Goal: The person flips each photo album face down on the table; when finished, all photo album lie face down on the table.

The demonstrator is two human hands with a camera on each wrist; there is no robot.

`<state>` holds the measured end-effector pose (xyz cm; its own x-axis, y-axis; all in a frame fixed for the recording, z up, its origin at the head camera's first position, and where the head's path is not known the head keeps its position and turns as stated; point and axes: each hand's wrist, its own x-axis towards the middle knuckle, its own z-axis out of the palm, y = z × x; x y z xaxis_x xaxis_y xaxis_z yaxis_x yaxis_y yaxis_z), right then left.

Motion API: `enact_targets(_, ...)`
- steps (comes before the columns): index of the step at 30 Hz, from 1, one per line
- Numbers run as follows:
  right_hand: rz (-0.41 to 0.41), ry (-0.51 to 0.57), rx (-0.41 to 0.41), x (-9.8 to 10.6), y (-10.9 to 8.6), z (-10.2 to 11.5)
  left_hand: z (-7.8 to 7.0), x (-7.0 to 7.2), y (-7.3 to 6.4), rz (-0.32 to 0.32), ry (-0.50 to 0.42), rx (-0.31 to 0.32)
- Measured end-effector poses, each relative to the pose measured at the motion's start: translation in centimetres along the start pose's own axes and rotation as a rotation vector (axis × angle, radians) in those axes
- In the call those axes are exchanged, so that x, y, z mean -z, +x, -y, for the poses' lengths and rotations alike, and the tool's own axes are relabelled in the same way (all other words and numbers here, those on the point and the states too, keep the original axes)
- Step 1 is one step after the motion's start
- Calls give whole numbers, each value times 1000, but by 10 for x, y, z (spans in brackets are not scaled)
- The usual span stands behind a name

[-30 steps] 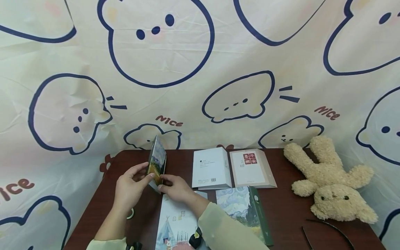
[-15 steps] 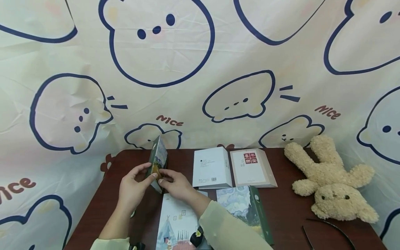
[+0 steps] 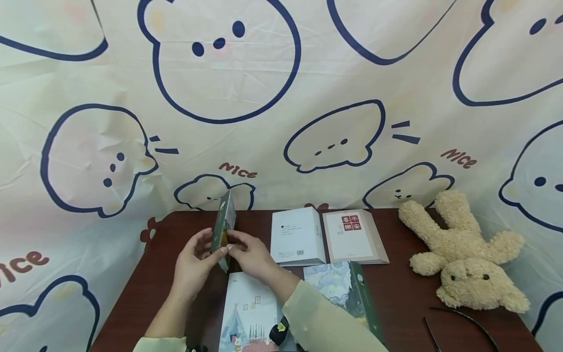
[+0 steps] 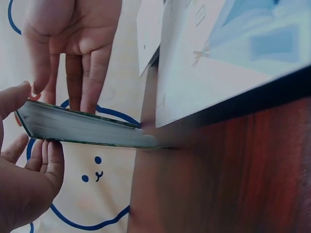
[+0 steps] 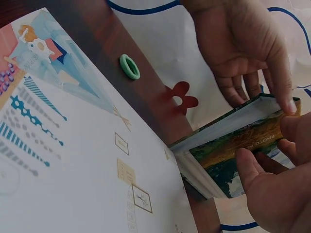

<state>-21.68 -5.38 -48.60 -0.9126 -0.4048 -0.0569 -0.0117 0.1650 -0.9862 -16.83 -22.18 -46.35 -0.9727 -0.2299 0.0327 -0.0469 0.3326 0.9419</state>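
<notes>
A photo album point(image 3: 226, 212) with a green spine and a painted landscape cover stands on edge at the back left of the table. My left hand point(image 3: 193, 266) grips its left side, thumb towards the spine. On the cover side, my right hand point(image 3: 252, 256) pinches it near the same spine. The left wrist view shows the pale page block point(image 4: 87, 126) between both covers. Part of the printed word "PHOTO" shows in the right wrist view. Just in front lies a white album point(image 3: 248, 313) with a tent drawing, partly under my right forearm.
Another green-spined painted album point(image 3: 338, 288) lies right of the white one. Behind are a white book point(image 3: 296, 237) and a book with red characters point(image 3: 354, 237). A plush bear point(image 3: 462, 264), thin black strips point(image 3: 466, 318) and a green ring point(image 5: 129, 67) lie on the table.
The photo album has turned so that its green spine faces me more and its painted cover shows less. Both hands have shifted slightly right with it.
</notes>
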Motion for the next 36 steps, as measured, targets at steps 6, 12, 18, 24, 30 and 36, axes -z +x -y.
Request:
enact_targets(6, -2, 65, 31, 7, -1, 0, 9, -6, 1, 31, -22, 4)
enact_targets(12, -2, 150, 28, 14, -3, 3, 13, -12, 1, 60, -40, 24)
enact_targets(18, 15, 254, 51, 22, -5, 5, 17, -16, 1, 64, -44, 32)
enact_targets(24, 30, 321, 72, 28, -6, 8, 26, -20, 3, 76, -31, 37)
enact_targets(30, 20, 334, 82, 33, -8, 7, 35, -24, 5, 84, 17, 35)
enact_targets(36, 6, 301, 90, 40, -11, 5, 38, -29, 8, 99, 65, 26)
